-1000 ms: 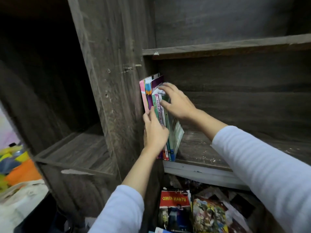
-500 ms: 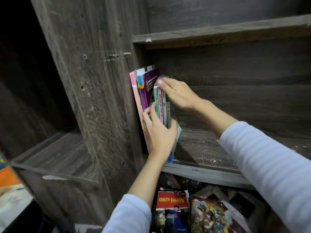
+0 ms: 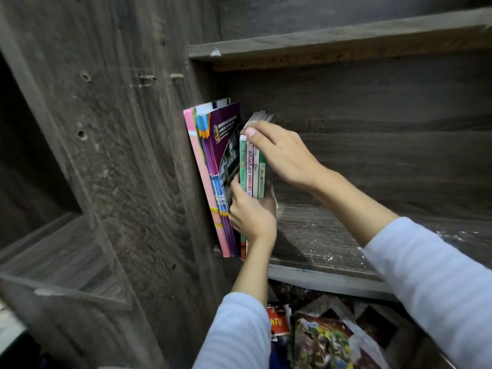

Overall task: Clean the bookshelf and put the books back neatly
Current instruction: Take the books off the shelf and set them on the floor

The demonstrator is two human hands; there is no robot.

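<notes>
Dark grey wood-grain bookshelf [image 3: 372, 102] fills the view, seen close up; hardly any room shows beyond it. A thick upright panel [image 3: 127, 155] w/ a few screw holes [image 3: 81, 134] splits it. The left compartment [image 3: 61, 262] sits lower. The right side has an upper shelf [image 3: 332, 41] & a middle shelf [image 3: 346, 235] w/ pale dust flecks [image 3: 319, 251] near the front edge.

On the middle shelf, against the upright, stand the tall books [image 3: 213, 169], pink & purple covers, leaning a bit. Just right of them, touching, are the small books [image 3: 251, 166], green & white spines, approx upright; one reads "ANJAKAN PRIMA".

The left hand [image 3: 251, 217] grips the small books low down, thumb tucked btwn them & the purple cover, fingers curled round the far side. The right hand [image 3: 285, 155] reaches over their tops, fingertips pinching the top edges; a whitish blurred edge sticks up above the fingers. Both arms wear pale striped sleeves [image 3: 426, 288].

The lower compartment holds comics [image 3: 322, 342] lying loose & overlapping, plus a red-cover book [image 3: 278, 322] partly hidden by the left sleeve
</notes>
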